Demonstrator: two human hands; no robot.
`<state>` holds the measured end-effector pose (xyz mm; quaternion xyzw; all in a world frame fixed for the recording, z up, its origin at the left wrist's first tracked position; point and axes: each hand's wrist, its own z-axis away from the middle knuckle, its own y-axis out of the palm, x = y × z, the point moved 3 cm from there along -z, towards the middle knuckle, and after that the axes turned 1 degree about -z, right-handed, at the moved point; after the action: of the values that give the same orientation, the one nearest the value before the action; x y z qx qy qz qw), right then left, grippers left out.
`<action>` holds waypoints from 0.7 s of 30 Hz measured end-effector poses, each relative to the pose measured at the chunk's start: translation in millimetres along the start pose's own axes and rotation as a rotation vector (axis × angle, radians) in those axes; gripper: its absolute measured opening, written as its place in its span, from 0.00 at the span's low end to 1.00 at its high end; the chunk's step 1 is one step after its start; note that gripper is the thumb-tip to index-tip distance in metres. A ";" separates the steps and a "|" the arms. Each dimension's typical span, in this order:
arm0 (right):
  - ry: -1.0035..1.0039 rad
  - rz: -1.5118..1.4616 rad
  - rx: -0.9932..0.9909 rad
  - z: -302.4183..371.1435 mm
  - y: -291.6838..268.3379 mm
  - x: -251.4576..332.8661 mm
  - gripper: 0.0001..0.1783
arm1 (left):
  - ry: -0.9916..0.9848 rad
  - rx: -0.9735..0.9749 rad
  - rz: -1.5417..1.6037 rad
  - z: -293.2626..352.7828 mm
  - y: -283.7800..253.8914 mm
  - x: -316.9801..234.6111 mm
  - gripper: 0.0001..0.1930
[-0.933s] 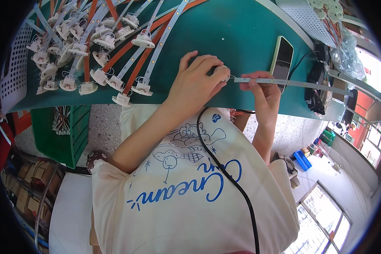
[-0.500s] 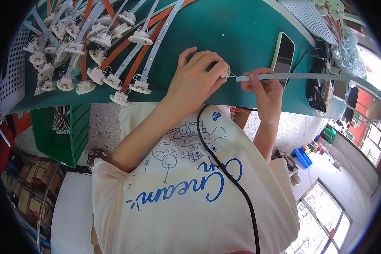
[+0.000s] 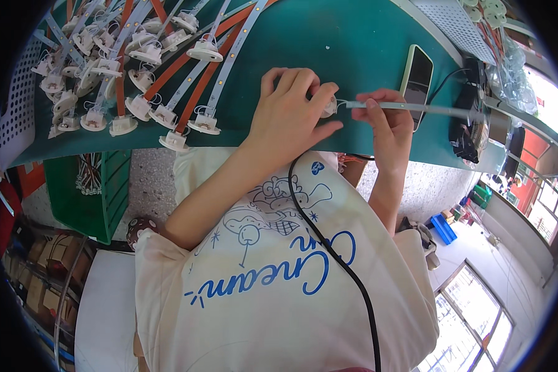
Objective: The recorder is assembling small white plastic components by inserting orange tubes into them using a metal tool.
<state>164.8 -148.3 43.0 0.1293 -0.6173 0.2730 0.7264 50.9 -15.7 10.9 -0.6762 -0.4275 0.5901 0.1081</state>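
Partly hidden by left hand [image 3: 286,106]: white cap [image 3: 330,109]; thumb apart, grip unclear. Right hand [image 3: 389,124]: fingers pinching blurred strip [image 3: 439,110].

The left hand [image 3: 288,110] partly covers a round white cap [image 3: 331,108], wired to a pale strip [image 3: 416,108] pinched in the right hand [image 3: 389,121], stretching right.

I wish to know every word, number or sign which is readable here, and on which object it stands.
Shirt: printed in large, readable blue script; I do not copy the wording.
Strip in the right hand: too small and blurred to read any marking.
Phone: dark screen, no readable text.
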 end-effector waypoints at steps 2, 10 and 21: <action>-0.038 0.070 -0.016 -0.6 0.1 5.9 0.08 | 0.018 -0.009 0.025 0.4 -2.8 0.3 0.19; -0.023 0.192 0.020 12.5 8.1 12.9 0.09 | 0.070 -0.006 0.019 -4.7 1.3 1.1 0.16; -0.038 0.361 -0.089 20.3 5.7 6.3 0.07 | 0.013 -0.030 -0.041 -3.9 6.8 -2.8 0.13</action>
<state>145.4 -152.7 52.4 -0.0109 -0.6557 0.3689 0.6587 57.6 -20.5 9.5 -0.6724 -0.4494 0.5771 0.1130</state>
